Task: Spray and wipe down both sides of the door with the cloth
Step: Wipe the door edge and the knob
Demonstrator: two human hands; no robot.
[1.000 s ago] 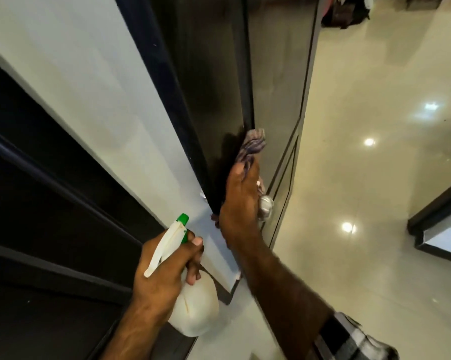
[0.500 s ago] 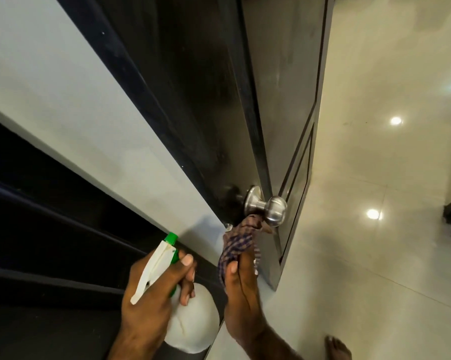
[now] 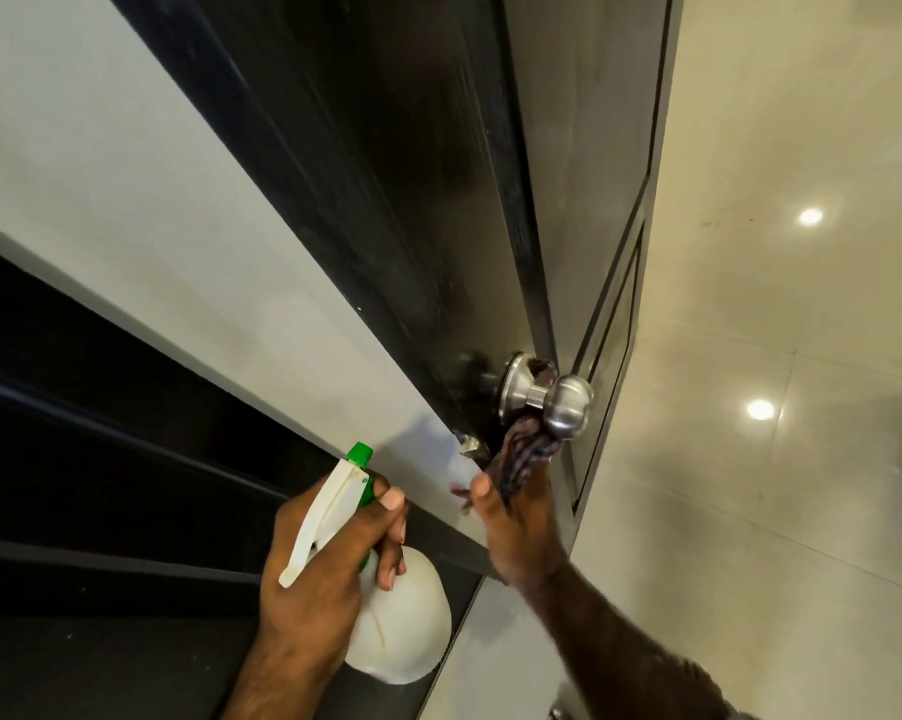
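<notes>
A dark glossy door [image 3: 412, 210] stands ajar, its edge toward me, with a silver knob [image 3: 568, 413] low on it. My right hand [image 3: 516, 532] grips a checked cloth [image 3: 524, 457] just below the knob; the cloth is pushed up around the knob's neck, and a bit of it shows behind the knob. My left hand [image 3: 324, 569] holds a white spray bottle [image 3: 391, 621] with a green nozzle [image 3: 359, 454], fingers around its neck, to the left of the door edge. The door's other face [image 3: 594, 174] shows grey reflections.
A pale wall strip [image 3: 152, 210] runs along the left of the door, with dark panelling [image 3: 74, 459] below it. Glossy cream floor tiles [image 3: 802, 356] with light reflections spread to the right.
My right hand slid down the door edge with the cloth, dropped below the knob, then pushed the cloth up around the knob's neck. The bottle stayed in my left hand.
</notes>
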